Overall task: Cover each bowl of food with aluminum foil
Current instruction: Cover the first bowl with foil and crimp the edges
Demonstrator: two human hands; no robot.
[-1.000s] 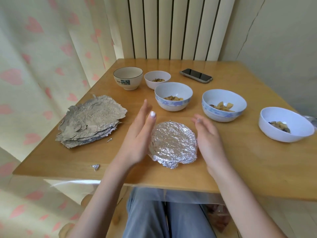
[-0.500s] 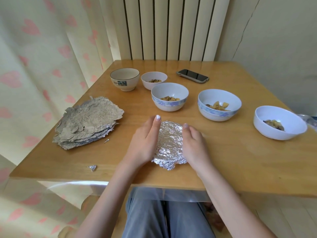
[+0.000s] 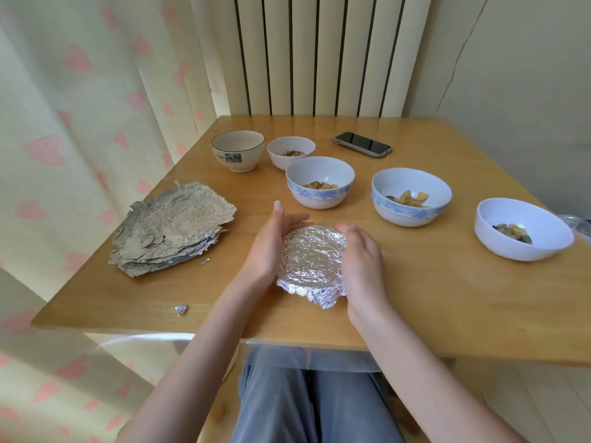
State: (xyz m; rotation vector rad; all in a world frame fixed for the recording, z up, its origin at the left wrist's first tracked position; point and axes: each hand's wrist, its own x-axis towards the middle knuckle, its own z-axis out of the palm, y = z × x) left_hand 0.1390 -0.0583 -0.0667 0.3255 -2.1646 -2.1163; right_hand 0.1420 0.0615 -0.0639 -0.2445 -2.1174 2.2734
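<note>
Foil (image 3: 311, 262) is already moulded over the nearest bowl, which sits on the tabletop (image 3: 447, 302) close to its front edge, and I take that covered bowl as my landmark. My hands cup it from either side: the left hand (image 3: 271, 247) lies against its left flank with straight fingers reaching past its far rim, and the right hand (image 3: 361, 266) curves round its right flank, pressing the foil in. A loose skirt of foil sticks out at the near side, between my wrists.

From here I judge this bowl nearly done, so the next sheet matters. The stack of foil sheets (image 3: 172, 231) lies left of the covered bowl, nearer my left hand. Beyond the covered bowl stands the blue-patterned bowl (image 3: 319, 182), and beyond and right the second patterned bowl (image 3: 411, 196), both open, food showing. Far right is the white bowl (image 3: 523, 228); farther back are a small white bowl (image 3: 291, 151) and a cream bowl (image 3: 238, 150).
</note>
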